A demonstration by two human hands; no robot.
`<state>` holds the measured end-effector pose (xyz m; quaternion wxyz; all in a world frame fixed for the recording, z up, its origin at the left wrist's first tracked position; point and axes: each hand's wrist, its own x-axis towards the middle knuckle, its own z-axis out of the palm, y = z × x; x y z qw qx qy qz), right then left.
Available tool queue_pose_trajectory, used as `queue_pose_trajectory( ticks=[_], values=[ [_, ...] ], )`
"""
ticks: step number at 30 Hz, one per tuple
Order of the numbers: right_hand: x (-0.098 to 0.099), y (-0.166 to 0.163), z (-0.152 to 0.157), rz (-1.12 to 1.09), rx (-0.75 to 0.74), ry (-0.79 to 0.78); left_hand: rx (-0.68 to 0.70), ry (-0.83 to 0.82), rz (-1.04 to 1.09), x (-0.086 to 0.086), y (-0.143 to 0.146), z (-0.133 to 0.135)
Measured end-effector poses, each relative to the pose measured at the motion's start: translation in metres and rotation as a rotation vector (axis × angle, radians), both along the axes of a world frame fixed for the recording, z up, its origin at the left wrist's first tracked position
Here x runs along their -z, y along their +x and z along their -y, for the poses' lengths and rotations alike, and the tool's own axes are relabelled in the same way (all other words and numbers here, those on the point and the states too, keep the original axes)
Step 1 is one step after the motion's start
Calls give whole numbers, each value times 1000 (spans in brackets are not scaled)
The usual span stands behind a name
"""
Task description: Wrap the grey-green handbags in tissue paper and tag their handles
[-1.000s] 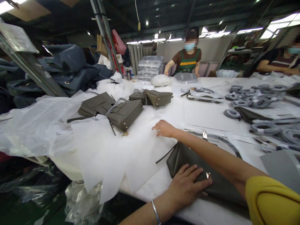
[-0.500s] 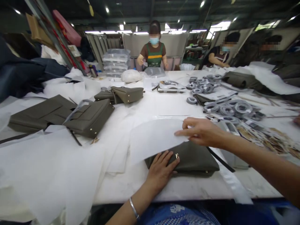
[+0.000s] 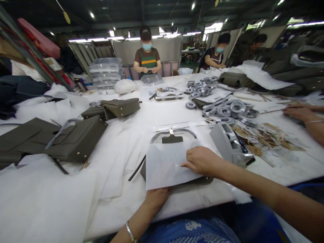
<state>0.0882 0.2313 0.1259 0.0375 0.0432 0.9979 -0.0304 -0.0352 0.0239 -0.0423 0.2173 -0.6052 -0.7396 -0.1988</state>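
Note:
A dark olive handbag point(image 3: 204, 181) lies on the table in front of me, mostly covered by a translucent white paper sheet point(image 3: 162, 155). Above the sheet's far edge show the bag's wrapped handle point(image 3: 155, 136) and a dark tab point(image 3: 172, 139) with a metal fitting. My right hand point(image 3: 202, 160) is closed on the sheet's right side, thumb and fingers pinched together. My left hand point(image 3: 157, 197) reaches under the sheet's near edge onto the bag; its fingers are hidden beneath the paper. A dark strap point(image 3: 137, 168) sticks out at the bag's left.
A grey tape dispenser point(image 3: 229, 145) stands right of the bag, beside a pile of tags point(image 3: 268, 136). Coiled straps point(image 3: 225, 110) lie beyond. More olive bags point(image 3: 81, 138) and paper sheets point(image 3: 50, 195) are at left. A co-worker's hands point(image 3: 301, 113) are at far right.
The sheet has come down over the bag and now covers my left hand's fingers. My right hand has lowered with it. The handle and tab now show, and the view has turned right.

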Motion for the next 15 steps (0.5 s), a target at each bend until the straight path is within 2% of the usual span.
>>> queue_pose_trajectory(
  ticks=[2,5,8,10,13,15],
  values=[
    [15,-11,2,-59,-95,-20,-2,32,-38,1,0,0],
    [45,-12,-2,-73,-215,-182,16,64,-67,9,1,1],
    [69,-5,-9,-44,-148,-289,42,24,-60,17,2,2],
    [77,-2,-11,-36,-122,-309,33,-46,-53,17,3,3],
    [80,-2,-10,-37,-112,-305,2,-174,-25,1,4,5],
    [79,-3,-8,-52,-101,-300,24,-255,14,-24,6,9]
  ],
)
